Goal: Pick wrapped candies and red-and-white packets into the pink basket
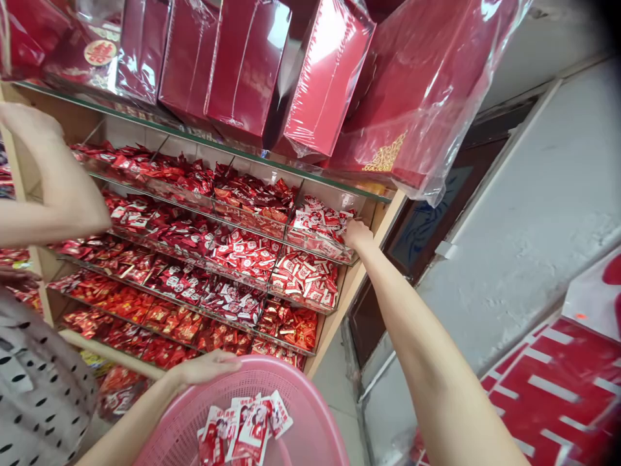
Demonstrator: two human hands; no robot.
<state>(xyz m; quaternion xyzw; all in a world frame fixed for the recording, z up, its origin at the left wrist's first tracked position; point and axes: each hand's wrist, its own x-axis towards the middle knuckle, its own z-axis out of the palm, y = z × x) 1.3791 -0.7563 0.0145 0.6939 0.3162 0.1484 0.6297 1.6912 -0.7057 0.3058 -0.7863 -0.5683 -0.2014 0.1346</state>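
Note:
My left hand (208, 367) grips the far left rim of a pink plastic basket (310, 401), with its fingers lying along the edge. Several red-and-white candy packets (252, 430) with printed figures lie inside the basket. Higher up, my right hand (358, 234) reaches into the right-end compartment of the top candy row, at the edge of a pile of white-and-red packets (320, 219). Its fingers are mostly hidden among the packets and the compartment's clear front, so whether they hold one does not show.
Tiered shelves (208, 278) with clear dividers hold red candy packets. Above, a glass shelf (204, 139) carries wrapped red boxes (247, 65) and a plastic-covered red bag (402, 103). At left stands a person in a dotted garment (39, 388), arm (58, 175) bent. A grey wall (509, 246) is right.

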